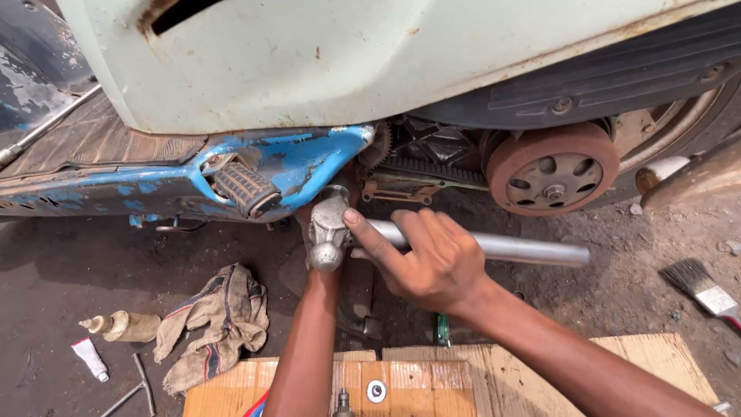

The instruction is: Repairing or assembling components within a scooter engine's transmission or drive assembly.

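The right hand (436, 259) has its grip closed around a silver metal tube handle (494, 247), with the forefinger stretched along it toward the socket head (328, 232) at the tube's left end; the rest of the tube runs out past the grip to the right. The left hand (324, 224) reaches up from below, and its grip is mostly hidden behind the socket head, so I cannot tell whether it is closed. Above the grip sits the scooter's blue frame (309, 158) with a ribbed kick pedal (245, 189), and up to the right the rusty clutch drum (552, 170). Down left of the grip a dirty rag (216, 324) lies on the ground, beside a small bottle (127, 326)
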